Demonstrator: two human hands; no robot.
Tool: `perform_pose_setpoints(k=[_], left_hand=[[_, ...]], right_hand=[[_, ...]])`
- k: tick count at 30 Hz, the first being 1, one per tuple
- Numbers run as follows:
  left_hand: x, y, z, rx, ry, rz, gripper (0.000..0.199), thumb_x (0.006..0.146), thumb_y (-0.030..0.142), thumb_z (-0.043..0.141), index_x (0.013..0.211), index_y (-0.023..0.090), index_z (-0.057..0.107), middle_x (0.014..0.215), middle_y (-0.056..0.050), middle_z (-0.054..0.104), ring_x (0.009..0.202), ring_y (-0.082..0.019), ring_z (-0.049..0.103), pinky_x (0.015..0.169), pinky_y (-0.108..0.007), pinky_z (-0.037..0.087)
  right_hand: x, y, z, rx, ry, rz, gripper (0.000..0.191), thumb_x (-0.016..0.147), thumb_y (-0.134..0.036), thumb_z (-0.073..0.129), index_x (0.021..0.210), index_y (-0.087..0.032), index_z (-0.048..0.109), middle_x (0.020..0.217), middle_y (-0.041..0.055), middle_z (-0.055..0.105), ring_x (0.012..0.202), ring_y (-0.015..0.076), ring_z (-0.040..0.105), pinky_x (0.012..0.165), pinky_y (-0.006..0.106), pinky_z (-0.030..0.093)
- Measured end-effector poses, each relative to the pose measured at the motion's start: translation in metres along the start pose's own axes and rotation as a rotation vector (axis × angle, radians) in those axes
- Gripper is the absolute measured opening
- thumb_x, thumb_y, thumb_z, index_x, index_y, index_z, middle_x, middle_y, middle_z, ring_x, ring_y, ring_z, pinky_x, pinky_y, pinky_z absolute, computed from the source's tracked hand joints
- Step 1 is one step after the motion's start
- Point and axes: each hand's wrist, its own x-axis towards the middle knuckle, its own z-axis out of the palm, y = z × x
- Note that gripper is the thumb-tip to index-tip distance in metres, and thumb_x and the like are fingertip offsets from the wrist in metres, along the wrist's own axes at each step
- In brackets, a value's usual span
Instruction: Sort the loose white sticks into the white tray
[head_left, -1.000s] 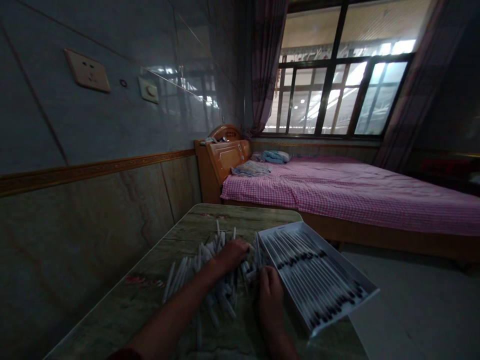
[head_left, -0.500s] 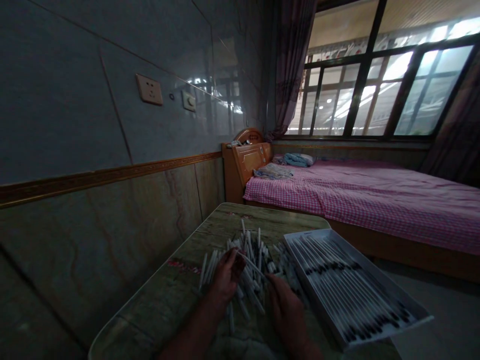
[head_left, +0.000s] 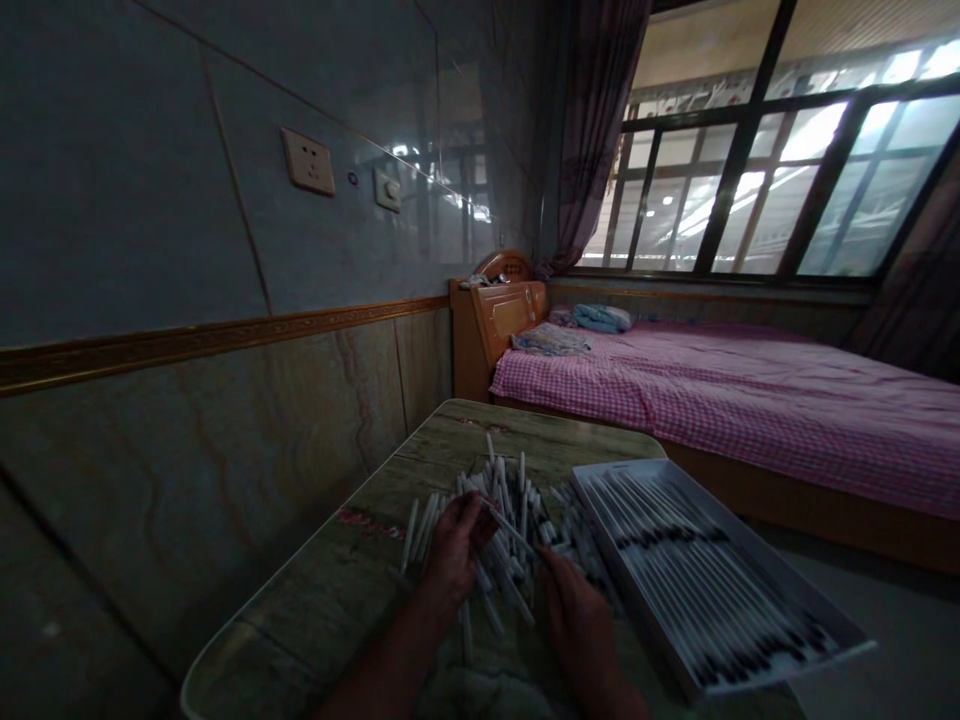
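Note:
A slim white pen (head_left: 511,527) slants between my two hands over the table. My left hand (head_left: 454,550) pinches its upper left end between thumb and fingers. The fingers of my right hand (head_left: 579,612) are closed on the lower right end. Beneath and beyond the hands lies a loose pile of white pens (head_left: 501,482), pointing in various directions, some with dark parts. Beside my right hand, a shallow white tray (head_left: 806,668) holds two rows of similar pens with black ends, laid side by side. Fine detail on the held pen is too dim to see.
The green marbled table (head_left: 300,625) has rounded corners and stands close to the tiled wall (head_left: 315,420) on the left. A bed (head_left: 675,390) with a pink checked cover lies past its far edge. Clear plastic-looking pieces (head_left: 581,530) lie between pile and tray.
The whole view has shifted slightly with my head. Both hands keep their hold on the pen, with hardly any movement relative to the table.

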Motion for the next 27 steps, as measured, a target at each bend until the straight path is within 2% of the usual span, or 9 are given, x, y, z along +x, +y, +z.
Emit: perform_pose_setpoints(k=[4, 9, 12, 14, 16, 19, 22, 25, 27], left_hand=[[-0.003, -0.002, 0.0, 0.068, -0.038, 0.035, 0.041, 0.053, 0.032, 0.087, 0.082, 0.017, 0.062, 0.071, 0.001, 0.073, 0.066, -0.015, 0.071, 0.059, -0.023, 0.057], [-0.009, -0.003, 0.003, 0.14, -0.062, 0.054, 0.044, 0.054, 0.038, 0.087, 0.084, 0.017, 0.062, 0.073, 0.0, 0.072, 0.068, -0.016, 0.07, 0.062, -0.026, 0.057], [-0.011, -0.001, 0.004, 0.177, -0.076, 0.083, 0.044, 0.054, 0.039, 0.086, 0.084, 0.016, 0.063, 0.074, 0.0, 0.072, 0.068, -0.016, 0.07, 0.064, -0.028, 0.058], [-0.012, 0.001, 0.005, 0.214, -0.102, 0.106, 0.041, 0.057, 0.039, 0.084, 0.084, 0.016, 0.063, 0.075, -0.001, 0.071, 0.069, -0.017, 0.07, 0.064, -0.028, 0.057], [-0.012, 0.003, 0.005, 0.245, -0.138, 0.131, 0.038, 0.061, 0.038, 0.082, 0.085, 0.016, 0.064, 0.075, -0.001, 0.072, 0.069, -0.017, 0.07, 0.064, -0.028, 0.057], [-0.012, 0.005, 0.004, 0.278, -0.18, 0.166, 0.037, 0.062, 0.036, 0.081, 0.087, 0.016, 0.064, 0.075, -0.002, 0.072, 0.068, -0.017, 0.07, 0.062, -0.028, 0.057], [-0.013, 0.007, 0.004, 0.319, -0.181, 0.173, 0.037, 0.062, 0.037, 0.081, 0.088, 0.016, 0.064, 0.074, -0.002, 0.072, 0.068, -0.018, 0.069, 0.061, -0.028, 0.057], [-0.014, 0.006, 0.004, 0.32, -0.167, 0.167, 0.041, 0.06, 0.039, 0.082, 0.089, 0.017, 0.064, 0.076, -0.002, 0.072, 0.068, -0.018, 0.07, 0.061, -0.028, 0.057], [-0.015, 0.006, 0.004, 0.301, -0.151, 0.175, 0.047, 0.059, 0.042, 0.082, 0.094, 0.017, 0.063, 0.073, -0.001, 0.072, 0.067, -0.018, 0.07, 0.061, -0.029, 0.058]], right_hand=[[0.001, -0.001, -0.001, -0.016, 0.003, -0.032, 0.034, 0.091, -0.02, 0.04, 0.113, -0.022, 0.066, 0.098, 0.0073, 0.073, 0.086, 0.0184, 0.071, 0.074, 0.027, 0.056], [0.002, -0.003, -0.005, -0.088, 0.028, -0.035, 0.034, 0.091, -0.022, 0.04, 0.111, -0.022, 0.067, 0.091, 0.0072, 0.073, 0.078, 0.0188, 0.07, 0.068, 0.027, 0.055], [0.001, -0.004, -0.007, -0.041, 0.022, -0.013, 0.035, 0.089, -0.021, 0.04, 0.112, -0.023, 0.067, 0.093, 0.0075, 0.073, 0.081, 0.0195, 0.07, 0.07, 0.028, 0.054], [0.001, -0.006, -0.007, 0.051, 0.019, 0.057, 0.034, 0.089, -0.024, 0.041, 0.109, -0.023, 0.068, 0.096, 0.0081, 0.073, 0.084, 0.02, 0.07, 0.074, 0.029, 0.054], [0.001, -0.009, -0.006, 0.162, 0.016, 0.188, 0.032, 0.088, -0.03, 0.043, 0.102, -0.023, 0.071, 0.093, 0.0081, 0.074, 0.082, 0.0207, 0.07, 0.073, 0.029, 0.053], [0.006, -0.015, -0.004, 0.367, -0.015, 0.398, 0.032, 0.083, -0.04, 0.047, 0.087, -0.021, 0.073, 0.079, 0.0061, 0.073, 0.072, 0.0206, 0.067, 0.065, 0.028, 0.051], [0.013, -0.02, -0.003, 0.591, -0.084, 0.541, 0.032, 0.077, -0.044, 0.051, 0.071, -0.018, 0.069, 0.059, 0.0012, 0.062, 0.057, 0.0163, 0.055, 0.051, 0.024, 0.043], [0.018, -0.026, -0.004, 0.717, -0.118, 0.613, 0.032, 0.071, -0.048, 0.055, 0.061, -0.018, 0.062, 0.05, -0.0038, 0.049, 0.048, 0.0111, 0.042, 0.044, 0.02, 0.034], [0.022, -0.03, -0.008, 0.732, -0.147, 0.616, 0.033, 0.069, -0.05, 0.056, 0.059, -0.018, 0.057, 0.049, -0.005, 0.046, 0.047, 0.0098, 0.04, 0.044, 0.02, 0.033]])
